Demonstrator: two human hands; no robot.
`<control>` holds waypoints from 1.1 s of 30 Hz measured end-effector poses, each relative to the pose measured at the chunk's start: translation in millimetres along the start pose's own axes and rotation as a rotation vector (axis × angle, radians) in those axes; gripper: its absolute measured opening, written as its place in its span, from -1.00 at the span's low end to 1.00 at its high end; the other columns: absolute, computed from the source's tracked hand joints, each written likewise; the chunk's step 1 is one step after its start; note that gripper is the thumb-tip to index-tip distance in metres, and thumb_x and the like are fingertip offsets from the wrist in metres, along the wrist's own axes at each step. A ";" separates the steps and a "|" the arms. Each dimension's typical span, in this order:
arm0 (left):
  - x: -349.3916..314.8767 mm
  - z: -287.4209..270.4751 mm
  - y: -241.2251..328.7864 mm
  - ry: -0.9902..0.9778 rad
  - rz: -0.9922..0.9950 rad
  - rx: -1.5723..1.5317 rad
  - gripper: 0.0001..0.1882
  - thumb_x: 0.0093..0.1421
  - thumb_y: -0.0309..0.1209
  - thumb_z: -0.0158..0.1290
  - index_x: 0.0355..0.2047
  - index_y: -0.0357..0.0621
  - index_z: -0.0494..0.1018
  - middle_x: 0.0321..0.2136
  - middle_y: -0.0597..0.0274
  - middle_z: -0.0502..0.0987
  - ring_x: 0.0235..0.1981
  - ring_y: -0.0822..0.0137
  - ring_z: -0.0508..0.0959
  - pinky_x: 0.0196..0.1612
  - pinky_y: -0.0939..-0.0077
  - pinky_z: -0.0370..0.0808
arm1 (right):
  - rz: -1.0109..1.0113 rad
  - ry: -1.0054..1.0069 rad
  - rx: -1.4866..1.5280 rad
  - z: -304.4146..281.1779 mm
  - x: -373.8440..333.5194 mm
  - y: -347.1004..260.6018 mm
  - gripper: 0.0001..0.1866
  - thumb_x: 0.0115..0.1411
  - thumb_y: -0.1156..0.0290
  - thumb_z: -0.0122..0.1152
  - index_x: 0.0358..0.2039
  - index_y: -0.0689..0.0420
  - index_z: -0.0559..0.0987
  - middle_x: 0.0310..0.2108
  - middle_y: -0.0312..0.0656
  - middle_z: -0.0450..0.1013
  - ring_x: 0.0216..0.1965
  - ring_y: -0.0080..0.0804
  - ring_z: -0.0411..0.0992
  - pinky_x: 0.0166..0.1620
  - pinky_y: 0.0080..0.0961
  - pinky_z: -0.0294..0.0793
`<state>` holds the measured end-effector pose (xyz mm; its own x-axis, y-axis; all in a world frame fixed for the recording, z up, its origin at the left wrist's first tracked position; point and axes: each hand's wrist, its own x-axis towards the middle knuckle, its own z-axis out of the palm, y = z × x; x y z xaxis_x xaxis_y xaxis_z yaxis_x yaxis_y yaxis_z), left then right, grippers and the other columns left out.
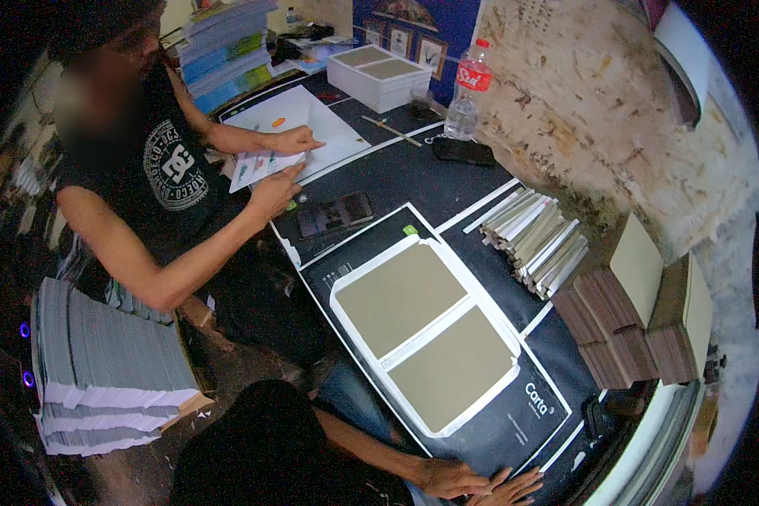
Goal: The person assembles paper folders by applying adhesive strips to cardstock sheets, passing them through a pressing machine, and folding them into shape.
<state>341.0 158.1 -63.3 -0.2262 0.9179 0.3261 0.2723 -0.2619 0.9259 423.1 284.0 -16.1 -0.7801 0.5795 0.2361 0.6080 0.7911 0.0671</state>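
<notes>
At the near edge of the table, my left hand (449, 478) lies low with its fingers stretched to the right, beside my right hand (511, 489). The right fingers are spread flat on the dark mat (464, 447). No held thing shows in either hand, and the lower frame edge cuts off part of the right. Just beyond them rests a white cover sheet (385, 364) with its edges folded over two grey-brown boards, an upper board (401, 295) and a lower board (451, 371). A narrow white gap separates the boards.
To the left a co-worker (169, 185) presses both hands on a white printed sheet (329, 126). A phone (335, 216), a water bottle (468, 93), bundled paper strips (535, 240), board stacks (620, 320), a white-edged stack (379, 80) and tall paper piles (101, 354) stand around.
</notes>
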 end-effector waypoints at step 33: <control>8.7 -34.2 24.8 0.092 0.027 -0.135 -0.53 0.45 -0.09 -0.11 -0.40 -0.23 0.51 -0.55 -0.23 0.54 -0.52 -0.26 0.57 -0.42 -0.08 0.46 | 0.471 0.433 0.708 20.6 12.0 -5.3 -0.63 0.26 0.40 0.33 0.04 0.28 0.60 -0.01 0.02 0.57 -0.03 -0.15 0.54 0.07 -0.34 0.49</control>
<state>313.8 149.4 -31.0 -0.3064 0.8805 0.3618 0.1531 -0.3296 0.9316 407.5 290.7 -33.6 -0.2692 0.8581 0.4372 0.5039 0.5124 -0.6954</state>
